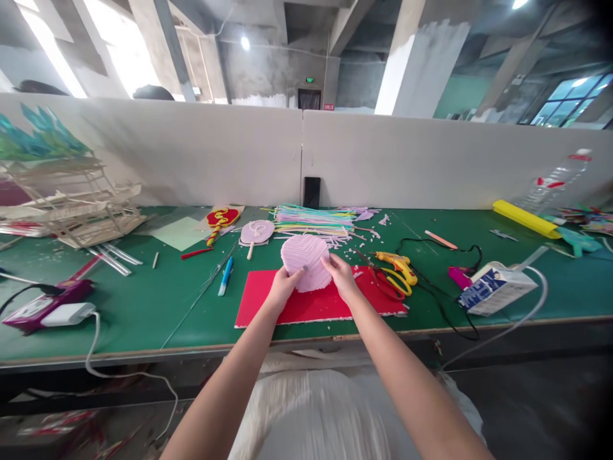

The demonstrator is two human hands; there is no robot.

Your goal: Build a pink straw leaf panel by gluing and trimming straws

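A pale pink ribbed fan-shaped piece point(306, 257), rounded like a small hand fan's face, is held up over a red board point(261, 297). My left hand point(286, 285) pinches its lower left edge, thumb on the front. On its right edge my right hand point(339, 273) grips with thumb and fingers. Just right of my right hand lie yellow-handled scissors point(398, 281) and a yellow glue gun point(400, 265). Behind the piece spreads a pile of pastel pipe-cleaner-like strips point(311, 217). A similar pink fan with a short handle point(257, 232) lies to the left.
A red and yellow fan-shaped piece point(223, 218), a blue pen point(226, 276) and a power strip point(50, 306) lie to the left. At right are a carton point(498, 287) with cables, a yellow bar point(525, 218) and a plastic bottle point(558, 182). A phone point(311, 192) leans against the partition point(407, 160).
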